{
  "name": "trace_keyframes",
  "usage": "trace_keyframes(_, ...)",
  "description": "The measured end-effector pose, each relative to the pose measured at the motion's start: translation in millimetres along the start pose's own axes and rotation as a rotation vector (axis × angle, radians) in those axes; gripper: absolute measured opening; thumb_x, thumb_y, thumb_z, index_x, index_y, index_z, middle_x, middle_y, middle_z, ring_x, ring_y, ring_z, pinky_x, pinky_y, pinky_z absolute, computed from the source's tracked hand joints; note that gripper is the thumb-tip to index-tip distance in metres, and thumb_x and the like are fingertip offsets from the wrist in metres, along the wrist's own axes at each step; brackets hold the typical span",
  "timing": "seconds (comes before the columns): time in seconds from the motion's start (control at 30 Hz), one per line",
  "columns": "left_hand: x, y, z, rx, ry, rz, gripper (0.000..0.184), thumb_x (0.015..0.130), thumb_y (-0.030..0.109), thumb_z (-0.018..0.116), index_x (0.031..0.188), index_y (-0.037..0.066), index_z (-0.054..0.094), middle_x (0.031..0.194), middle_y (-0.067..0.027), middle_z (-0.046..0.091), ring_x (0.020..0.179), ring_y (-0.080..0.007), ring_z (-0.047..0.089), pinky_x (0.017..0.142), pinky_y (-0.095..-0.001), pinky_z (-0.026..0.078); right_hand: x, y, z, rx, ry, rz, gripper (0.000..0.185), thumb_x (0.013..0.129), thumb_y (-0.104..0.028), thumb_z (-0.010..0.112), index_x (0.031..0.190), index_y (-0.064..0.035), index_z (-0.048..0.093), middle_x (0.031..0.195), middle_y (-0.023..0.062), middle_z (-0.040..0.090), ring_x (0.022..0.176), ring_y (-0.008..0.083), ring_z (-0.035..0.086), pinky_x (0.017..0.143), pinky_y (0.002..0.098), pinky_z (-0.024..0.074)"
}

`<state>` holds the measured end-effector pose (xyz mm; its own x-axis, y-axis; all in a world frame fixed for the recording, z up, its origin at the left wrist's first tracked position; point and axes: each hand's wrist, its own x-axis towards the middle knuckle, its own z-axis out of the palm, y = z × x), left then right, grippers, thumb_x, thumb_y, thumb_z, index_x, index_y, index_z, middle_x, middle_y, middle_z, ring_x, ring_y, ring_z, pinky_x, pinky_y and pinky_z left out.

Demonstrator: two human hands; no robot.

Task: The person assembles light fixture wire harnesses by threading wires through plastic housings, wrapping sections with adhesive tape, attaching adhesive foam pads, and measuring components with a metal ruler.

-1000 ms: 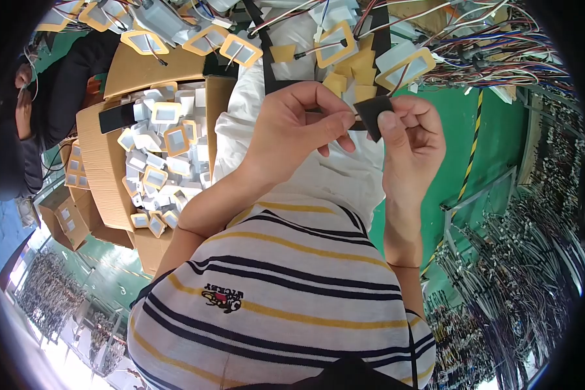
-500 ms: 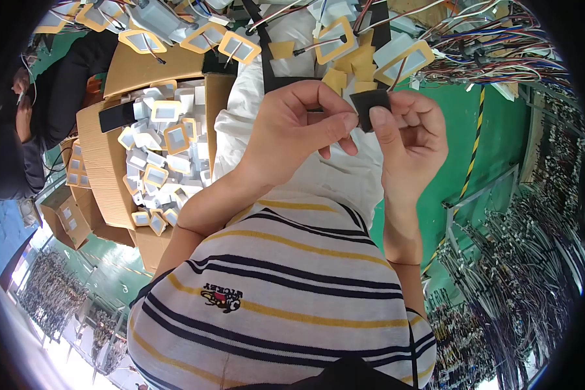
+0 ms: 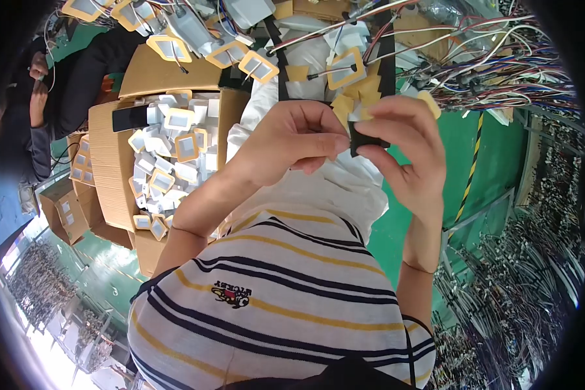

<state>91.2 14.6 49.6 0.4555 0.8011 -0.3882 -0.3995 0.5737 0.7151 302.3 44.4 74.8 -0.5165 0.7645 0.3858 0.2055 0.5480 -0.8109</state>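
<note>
A small black pad (image 3: 369, 140), apparently foam, is held up between my two hands above my lap. My right hand (image 3: 411, 146) grips it from the right, thumb below and fingertips above. From the left, the thumb and forefinger of my left hand (image 3: 296, 140) are pinched at the pad's left edge; the exact contact is partly hidden. Just beyond my fingers lie yellow paper pieces (image 3: 369, 86) and a white housing with a yellow frame (image 3: 346, 68) and a wire.
On the left stands a cardboard box (image 3: 110, 146) full of white housings (image 3: 187, 147), with a black phone-like slab (image 3: 130, 118) at its edge. Bundled wires (image 3: 487, 71) spread at upper right. Another person's hands (image 3: 39, 81) are at far left. Cable racks (image 3: 520, 260) stand at right.
The black pad has tilted from facing me to lying flatter and sits slightly lower. My right hand has shifted its hold, fingers now over the top. The view has moved a little.
</note>
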Motion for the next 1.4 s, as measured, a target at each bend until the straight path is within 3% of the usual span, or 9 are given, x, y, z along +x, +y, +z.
trace_keyframes(0.47,3,-8,-10,0.199,0.154,0.117,0.013,0.088,0.011,0.069,0.091,0.0,0.064,0.071,-0.0031,0.063,0.061,-0.0088,0.063,0.054,-0.019,0.049,4,20,14,-0.447,-0.175,-0.102,0.04,0.069,-0.014,0.078,0.107,-0.0058,0.067,0.086,0.0066,0.069,0.068,0.0203,0.065,0.056,0.0293,0.0505)
trace_keyframes(0.67,-4,8,-31,0.301,0.12,0.358,0.028,0.099,0.025,0.053,0.1,-0.001,0.061,0.079,-0.0056,0.067,0.067,-0.0122,0.066,0.061,-0.0216,0.052,-9,17,22,-0.357,-0.185,-0.2,0.032,0.069,-0.01,0.067,0.101,-0.0075,0.064,0.077,0.0058,0.06,0.065,0.0221,0.061,0.054,0.0337,0.0487)
trace_keyframes(0.7,1,11,-41,0.279,0.086,0.353,0.043,0.1,0.037,0.046,0.116,-0.002,0.056,0.1,-0.0097,0.067,0.09,-0.0176,0.067,0.08,-0.0295,0.052,-11,11,25,-0.275,-0.195,-0.234,0.029,0.07,-0.011,0.07,0.099,-0.0077,0.064,0.076,0.0046,0.061,0.063,0.0215,0.061,0.052,0.0332,0.0475)
trace_keyframes(0.83,46,-26,-33,0.148,-0.294,0.215,0.068,0.092,0.05,0.056,0.137,0.002,0.041,0.132,-0.0113,0.052,0.129,-0.0218,0.045,0.107,-0.0369,0.032,-15,-18,50,-0.061,-0.262,-0.334,0.027,0.072,-0.022,0.076,0.094,-0.0096,0.066,0.074,0.0004,0.061,0.062,0.0195,0.059,0.051,0.0307,0.0455)
trace_keyframes(0.93,53,-32,-13,0.091,-0.667,-0.009,0.063,0.092,0.048,0.057,0.135,0.005,0.043,0.123,-0.0106,0.057,0.114,-0.0189,0.055,0.097,-0.0328,0.042,-11,-22,65,-0.136,-0.346,-0.319,0.033,0.072,-0.032,0.074,0.094,-0.0099,0.066,0.08,0.0018,0.061,0.066,0.0199,0.059,0.056,0.029,0.0459)
trace_keyframes(1.1,46,-19,-21,0.041,-0.503,-0.116,0.065,0.092,0.053,0.054,0.128,0.0,0.045,0.117,-0.0142,0.058,0.105,-0.0216,0.06,0.09,-0.034,0.046,-17,-18,56,-0.216,-0.134,-0.357,0.043,0.074,-0.043,0.071,0.098,-0.0076,0.062,0.087,0.0084,0.055,0.071,0.0198,0.057,0.059,0.024,0.0417)
trace_keyframes(1.23,39,-9,-31,-0.069,-0.462,-0.153,0.059,0.096,0.054,0.045,0.124,0.002,0.047,0.109,-0.0136,0.062,0.094,-0.0203,0.064,0.084,-0.0311,0.049,-29,13,33,0.336,0.477,0.329,0.02,0.093,-0.023,0.062,0.093,-0.0034,0.062,0.091,0.0046,0.057,0.07,0.008,0.052,0.055,0.019,0.0347)
trace_keyframes(1.37,35,-12,-34,0.087,-0.629,-0.16,0.058,0.091,0.052,0.057,0.12,0.002,0.048,0.106,-0.0102,0.061,0.088,-0.0191,0.064,0.078,-0.0332,0.053,-7,17,32,0.687,0.124,0.773,0.019,0.097,-0.013,0.056,0.085,0.0009,0.063,0.075,0.0018,0.059,0.063,0.0059,0.048,0.057,0.0202,0.0388)
trace_keyframes(1.4,29,-9,-30,0.198,-0.672,-0.124,0.058,0.089,0.051,0.06,0.118,0.002,0.049,0.106,-0.0096,0.06,0.088,-0.019,0.064,0.078,-0.0336,0.053,-6,15,32,0.618,0.194,0.683,0.021,0.098,-0.013,0.055,0.085,0.0015,0.063,0.072,0.0018,0.059,0.06,0.0057,0.048,0.056,0.02,0.0386)
